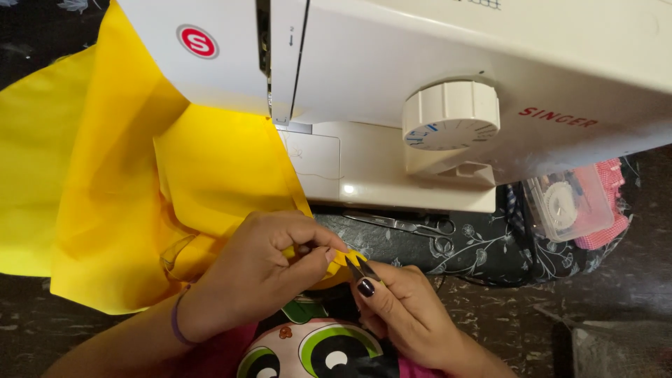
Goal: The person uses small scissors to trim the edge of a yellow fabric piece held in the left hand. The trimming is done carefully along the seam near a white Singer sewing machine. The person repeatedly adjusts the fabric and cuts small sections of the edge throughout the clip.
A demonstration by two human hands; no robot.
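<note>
1. Yellow cloth [140,210] is what both hands work on; its near edge is pinched at the bottom centre of the scene, just in front of the person's body.
2. Closed around a small fold of that edge, the left hand [262,269] grips it between thumb and fingers, knuckles up.
3. Just to the right of it, the right hand [402,311] is closed on a small pair of thread snips [362,269]. Their blades point up and to the left, touching or almost touching the pinched fold; the two hands are just beside each other.
4. From the pinch, the cloth spreads left and away, smooth and bright, with a few soft creases, running under the needle end of the machine.
5. Farther off lie metal scissors [406,225] on dark flowered fabric [483,248].
6. Farthest stands the white sewing machine [560,63], with a clear bobbin box [570,201] at its right.
</note>
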